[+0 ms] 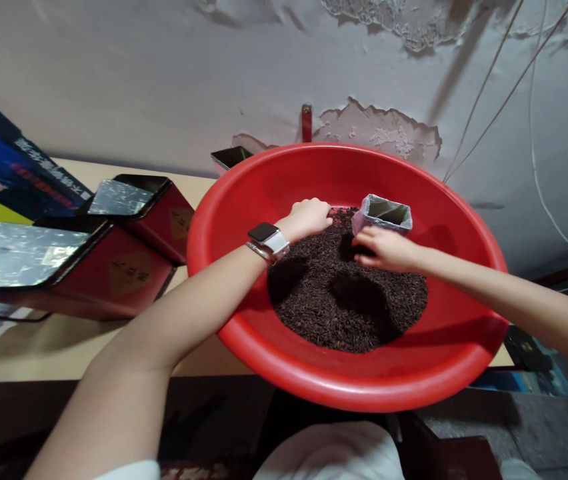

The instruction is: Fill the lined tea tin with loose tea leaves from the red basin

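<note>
One foil-lined box [383, 215] — two hands, left [309, 218], right [385, 249] — one red basin [244, 220].

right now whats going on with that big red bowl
A person has both hands in a large red basin that holds a heap of dark loose tea leaves. The left hand, with a watch on its wrist, is pressed into the far side of the heap. The right hand holds a small foil-lined packet, open at the top, against the leaves. Red tins with foil liners sit on the table to the left.
</note>
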